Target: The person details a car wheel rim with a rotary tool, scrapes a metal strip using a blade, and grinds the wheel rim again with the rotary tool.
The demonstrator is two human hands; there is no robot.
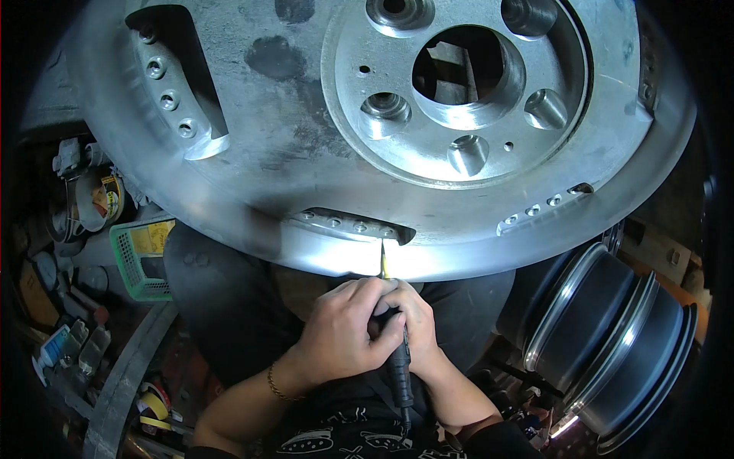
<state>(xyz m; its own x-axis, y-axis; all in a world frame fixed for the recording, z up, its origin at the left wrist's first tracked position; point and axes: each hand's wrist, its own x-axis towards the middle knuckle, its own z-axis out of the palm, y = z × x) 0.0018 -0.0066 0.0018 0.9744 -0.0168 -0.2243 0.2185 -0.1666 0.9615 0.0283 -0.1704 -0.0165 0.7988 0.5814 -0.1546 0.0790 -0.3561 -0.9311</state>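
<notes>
left hand (340,329) and right hand (414,317) wrap a black tool (400,375) together, seemingly to steady its thin tip (383,256) at a slot (348,222) in the metal wheel (252,172) over the knees.

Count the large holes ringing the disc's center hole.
5: upper-left hole, upper-right hole, lower-left hole, lower-right hole and bottom hole. The frame's top edge cuts off the disc, so any further up would be hidden.
</notes>
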